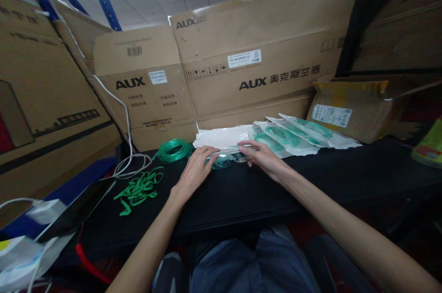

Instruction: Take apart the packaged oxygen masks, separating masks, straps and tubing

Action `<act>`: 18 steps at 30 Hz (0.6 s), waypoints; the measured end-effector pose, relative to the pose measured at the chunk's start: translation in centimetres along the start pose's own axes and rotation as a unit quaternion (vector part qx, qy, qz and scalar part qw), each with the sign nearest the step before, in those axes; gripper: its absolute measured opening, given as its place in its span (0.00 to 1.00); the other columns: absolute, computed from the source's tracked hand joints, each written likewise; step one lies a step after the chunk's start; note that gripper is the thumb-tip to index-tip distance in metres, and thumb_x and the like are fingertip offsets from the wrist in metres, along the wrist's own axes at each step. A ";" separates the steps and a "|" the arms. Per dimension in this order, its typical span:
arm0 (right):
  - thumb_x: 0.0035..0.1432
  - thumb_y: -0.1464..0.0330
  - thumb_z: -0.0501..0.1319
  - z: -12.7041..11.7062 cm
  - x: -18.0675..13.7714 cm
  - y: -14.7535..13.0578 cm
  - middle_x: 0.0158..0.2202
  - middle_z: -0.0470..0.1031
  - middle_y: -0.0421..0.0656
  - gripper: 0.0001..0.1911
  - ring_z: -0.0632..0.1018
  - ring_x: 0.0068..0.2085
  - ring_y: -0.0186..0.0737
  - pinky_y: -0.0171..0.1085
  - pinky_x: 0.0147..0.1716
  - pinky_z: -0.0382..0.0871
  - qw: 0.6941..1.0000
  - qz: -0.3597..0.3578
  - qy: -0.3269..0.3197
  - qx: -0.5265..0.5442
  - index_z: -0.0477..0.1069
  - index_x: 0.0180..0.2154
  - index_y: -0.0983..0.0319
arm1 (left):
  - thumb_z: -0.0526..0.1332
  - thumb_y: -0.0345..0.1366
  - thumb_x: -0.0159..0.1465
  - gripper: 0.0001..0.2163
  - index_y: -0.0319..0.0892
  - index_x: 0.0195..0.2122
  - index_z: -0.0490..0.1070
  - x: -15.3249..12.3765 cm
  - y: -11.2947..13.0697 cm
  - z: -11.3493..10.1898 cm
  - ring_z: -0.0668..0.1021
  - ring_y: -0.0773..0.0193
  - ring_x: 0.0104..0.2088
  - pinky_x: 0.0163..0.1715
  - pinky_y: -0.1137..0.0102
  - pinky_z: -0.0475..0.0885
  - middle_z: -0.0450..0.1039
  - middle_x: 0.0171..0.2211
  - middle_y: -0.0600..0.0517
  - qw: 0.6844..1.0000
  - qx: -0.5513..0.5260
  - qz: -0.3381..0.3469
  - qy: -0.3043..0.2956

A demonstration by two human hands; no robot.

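My left hand point(195, 169) and my right hand point(263, 157) rest on the black table point(241, 196), both touching a clear greenish plastic piece point(226, 159) that lies between them. The fingers of both hands are bent onto it in a pinch. Just behind the hands lies a flat white bag point(224, 138). A coil of green tubing point(173, 150) sits to the left of my left hand. Several sealed packets with green tubing point(293, 135) are fanned out to the right of my right hand.
A heap of green strips point(140, 189) lies at the table's left. White cables point(129, 164) run down beside it. Large AUX cardboard boxes point(255, 54) wall the back and left. A smaller cardboard box point(355, 109) stands at the right.
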State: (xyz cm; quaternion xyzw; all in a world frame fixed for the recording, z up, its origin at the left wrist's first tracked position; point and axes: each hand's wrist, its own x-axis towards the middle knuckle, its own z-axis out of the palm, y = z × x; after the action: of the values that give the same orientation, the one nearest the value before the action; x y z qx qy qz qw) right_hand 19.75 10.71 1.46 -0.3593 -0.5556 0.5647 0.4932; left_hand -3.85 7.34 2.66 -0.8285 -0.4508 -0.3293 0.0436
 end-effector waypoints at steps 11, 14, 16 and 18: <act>0.54 0.58 0.70 0.5 0.6 1.9 0.33 0.75 0.44 0.21 0.75 0.29 0.35 0.29 0.18 0.62 0.999 -0.002 -0.028 -0.025 0.76 0.45 0.64 | 0.59 0.35 0.71 0.11 0.48 0.52 0.75 -0.9 -1.4 0.5 0.75 0.56 0.53 0.57 0.60 0.68 0.77 0.50 0.50 0.998 -0.050 0.008 -0.025; 0.56 0.56 0.68 0.8 0.7 2.4 0.35 0.77 0.46 0.21 0.76 0.30 0.36 0.29 0.19 0.65 0.998 -0.010 -0.043 -0.049 0.76 0.46 0.64 | 0.59 0.36 0.70 0.10 0.48 0.51 0.75 -0.9 -1.5 0.5 0.75 0.57 0.53 0.57 0.60 0.67 0.77 0.51 0.50 0.997 -0.067 0.009 -0.028; 0.57 0.55 0.67 0.9 0.8 2.6 0.36 0.78 0.47 0.22 0.78 0.31 0.37 0.30 0.20 0.66 0.995 -0.020 -0.055 -0.077 0.76 0.47 0.64 | 0.59 0.36 0.70 0.10 0.48 0.51 0.75 -0.9 -1.6 0.6 0.75 0.57 0.53 0.57 0.60 0.67 0.77 0.50 0.50 0.997 -0.071 0.008 -0.026; 0.59 0.55 0.65 1.0 0.9 2.7 0.36 0.79 0.47 0.22 0.79 0.31 0.38 0.30 0.19 0.66 0.990 -0.032 -0.065 -0.118 0.76 0.48 0.64 | 0.59 0.36 0.70 0.10 0.48 0.51 0.75 -1.0 -1.6 0.8 0.75 0.56 0.53 0.57 0.59 0.68 0.77 0.50 0.50 0.997 -0.070 0.004 -0.021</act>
State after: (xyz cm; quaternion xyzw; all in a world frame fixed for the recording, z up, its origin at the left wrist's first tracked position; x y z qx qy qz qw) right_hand 18.12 11.54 -0.95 -0.3595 -0.6607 0.5012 0.4278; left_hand -5.12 7.87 1.09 -0.8382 -0.4237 -0.3427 -0.0224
